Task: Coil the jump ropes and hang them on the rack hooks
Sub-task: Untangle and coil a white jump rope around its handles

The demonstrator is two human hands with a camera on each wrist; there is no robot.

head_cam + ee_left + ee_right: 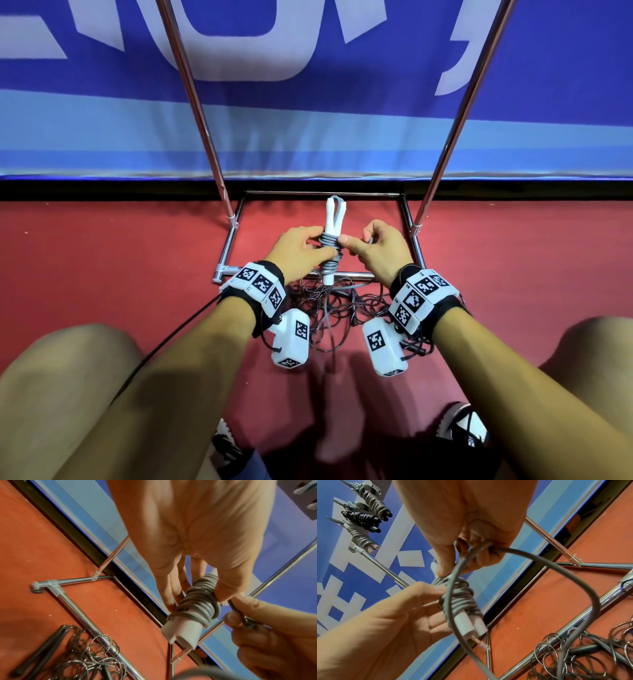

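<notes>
From the head view, the left hand point(301, 251) holds a bundle of two white handles point(334, 219) with gray rope point(329, 246) wound around their middle, and its thumb presses on the wraps. The right hand point(376, 248) is just to the right of the bundle, with its fingers curled and its thumb against the wraps. The bundle stands up over the metal rack base point(236, 226) on the red floor point(102, 257). A messy pile of dark ropes point(339, 308) lies on the floor near the person, under the wrists. Behind the rack is a blue banner point(308, 120). From the left wrist view, the left hand point(197, 536) has its fingers behind the wound gray rope point(200, 599) and its thumb on the front of it. The white handles point(181, 631) stick out below the wraps. The right hand point(274, 635) pinches a thin piece of the rope just beside the bundle. Dark ropes point(89, 655) and two dark handles point(41, 649) lie on the floor at the lower left. From the right wrist view, the right hand point(471, 527) grips the loose end of the gray rope point(573, 585), which bends in a big loop down to the right. The left hand point(412, 615) holds the wound bundle point(460, 601) from the left. Three wound ropes point(364, 520) hang on hooks at the far upper left. The pile of dark ropes point(582, 655) lies on the floor at the lower right.
</notes>
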